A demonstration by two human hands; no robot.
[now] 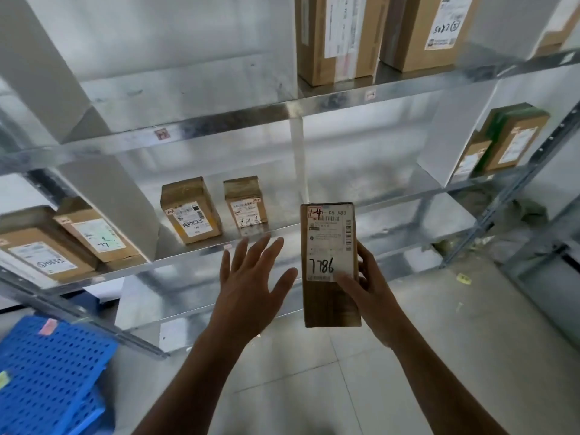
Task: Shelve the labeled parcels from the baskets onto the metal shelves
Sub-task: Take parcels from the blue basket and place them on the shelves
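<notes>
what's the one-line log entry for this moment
right hand: grips parcel 7786 | left hand: open, empty | metal shelf: ahead, parcel not yet on it

Both bare forearms reach forward and up from the bottom edge, slightly apart. The left hand (251,290) is spread wide with its back toward the camera, fingers straight and thumb out, holding nothing. The right hand (375,296) grips a labeled parcel (326,306) upright, with the thumb across its front and the fingers behind its right edge.
</notes>
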